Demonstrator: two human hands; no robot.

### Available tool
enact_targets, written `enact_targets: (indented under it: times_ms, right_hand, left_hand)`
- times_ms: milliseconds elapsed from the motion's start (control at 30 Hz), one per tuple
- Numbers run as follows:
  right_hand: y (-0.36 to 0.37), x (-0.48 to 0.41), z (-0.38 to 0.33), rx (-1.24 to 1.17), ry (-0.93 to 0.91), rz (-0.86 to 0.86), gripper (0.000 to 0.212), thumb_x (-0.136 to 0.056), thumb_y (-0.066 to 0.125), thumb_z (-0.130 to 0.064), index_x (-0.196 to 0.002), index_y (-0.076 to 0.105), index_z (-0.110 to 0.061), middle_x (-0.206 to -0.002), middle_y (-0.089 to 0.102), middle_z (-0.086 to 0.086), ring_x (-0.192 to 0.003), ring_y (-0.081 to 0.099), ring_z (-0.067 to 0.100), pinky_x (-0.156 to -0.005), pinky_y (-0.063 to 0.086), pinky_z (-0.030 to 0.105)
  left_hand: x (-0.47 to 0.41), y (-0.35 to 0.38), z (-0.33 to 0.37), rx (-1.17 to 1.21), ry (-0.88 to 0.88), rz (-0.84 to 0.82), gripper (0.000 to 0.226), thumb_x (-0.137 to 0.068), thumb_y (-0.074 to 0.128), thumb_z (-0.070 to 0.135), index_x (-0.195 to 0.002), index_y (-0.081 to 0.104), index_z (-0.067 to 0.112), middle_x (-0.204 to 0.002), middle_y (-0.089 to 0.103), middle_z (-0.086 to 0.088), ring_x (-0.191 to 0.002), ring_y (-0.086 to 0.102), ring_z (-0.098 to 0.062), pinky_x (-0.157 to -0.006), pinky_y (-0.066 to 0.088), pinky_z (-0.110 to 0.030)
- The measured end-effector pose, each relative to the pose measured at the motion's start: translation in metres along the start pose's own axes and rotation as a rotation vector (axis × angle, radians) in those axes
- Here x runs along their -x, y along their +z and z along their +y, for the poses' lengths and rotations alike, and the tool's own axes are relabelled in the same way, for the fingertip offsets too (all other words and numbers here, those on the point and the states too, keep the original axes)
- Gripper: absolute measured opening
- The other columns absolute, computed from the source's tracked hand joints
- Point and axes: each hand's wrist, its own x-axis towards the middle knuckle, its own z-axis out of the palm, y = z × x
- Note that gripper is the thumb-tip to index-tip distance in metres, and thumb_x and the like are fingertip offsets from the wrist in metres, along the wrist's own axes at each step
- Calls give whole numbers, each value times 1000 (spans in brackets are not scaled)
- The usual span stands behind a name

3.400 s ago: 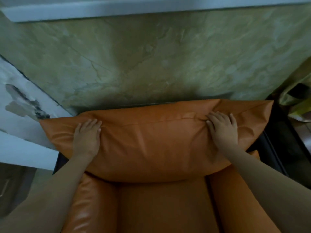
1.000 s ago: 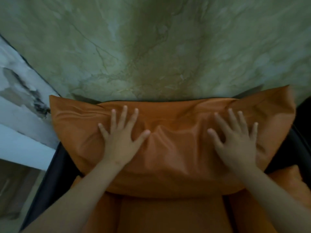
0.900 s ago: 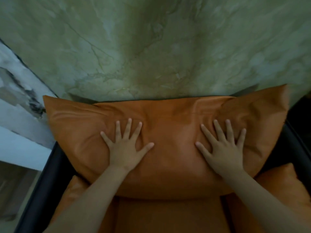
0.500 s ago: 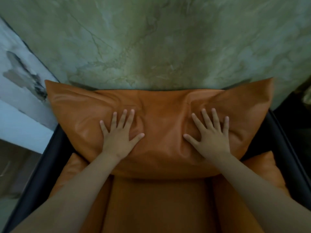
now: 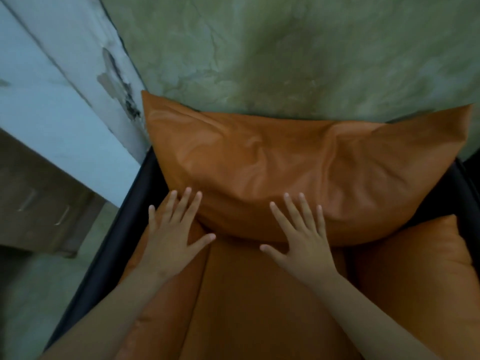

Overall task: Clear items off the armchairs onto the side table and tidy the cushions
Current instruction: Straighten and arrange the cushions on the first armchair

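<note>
An orange leather back cushion [image 5: 298, 172] leans against the green marbled wall at the rear of an armchair with a dark frame [image 5: 111, 245]. It is creased, with a dent near its middle. My left hand [image 5: 172, 235] lies flat with spread fingers at the cushion's lower left edge, over the left side cushion. My right hand [image 5: 302, 237] lies flat with spread fingers on the cushion's lower edge, above the orange seat [image 5: 259, 307]. Neither hand holds anything.
An orange side cushion [image 5: 415, 276] fills the chair's right side. The green marbled wall [image 5: 285, 53] rises behind the chair, and a pale blue peeling wall panel [image 5: 57, 100] stands at the left. A brown cabinet [image 5: 39, 198] is at the lower left, over a greenish floor.
Both hands have slid down from the middle of the back cushion to its lower edge. The view has swung right, so the cushion sits further right in the frame.
</note>
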Motion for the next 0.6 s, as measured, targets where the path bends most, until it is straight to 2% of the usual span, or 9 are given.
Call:
enact_targets:
  times_ms: [167, 300, 367, 467, 600]
  right_hand:
    - [36, 23, -95, -134, -60, -100, 90, -77, 32, -84, -150, 10, -36, -160, 2, -6, -146, -10, 19, -114, -8, 49]
    - [61, 51, -174, -272, -29, -225, 95, -73, 29, -88, -147, -7, -42, -156, -17, -14, -140, -28, 9, -114, -18, 42]
    - [74, 69, -209, -392, 49, -267, 96, -69, 30, -89, -144, -11, -46, -155, -19, -18, -138, -29, 4, -114, -18, 39]
    - [91, 96, -252, -610, 244, -292, 93, -70, 32, -87, -143, -11, -48, -154, -14, -20, -140, -22, 0, -116, -10, 41]
    - [107, 120, -288, -856, 543, -311, 76, -80, 33, -76, -140, -7, -52, -157, -8, -14, -144, -6, 8, -118, 3, 47]
  left_hand:
    - [60, 11, -66, 98, -118, -43, 97, -70, 13, 87, -143, -26, 36, -155, -23, 12, -143, -25, -11, -115, -13, -48]
    - [104, 23, -97, 298, -164, -98, 103, -68, 21, 87, -142, -28, 34, -155, -27, 9, -143, -24, -9, -119, -7, -41]
    - [126, 30, -103, 460, -212, -128, 107, -70, 34, 86, -146, -21, 33, -157, -23, 10, -145, -17, -9, -120, 0, -40]
    - [160, 43, -106, 711, -358, -182, 106, -74, 53, 70, -150, -12, 34, -159, -13, 11, -147, -3, -11, -120, 12, -42]
    - [184, 58, -109, 712, -439, -120, 106, -73, 54, 73, -151, -3, 31, -160, 6, 6, -145, 18, -16, -116, 28, -43]
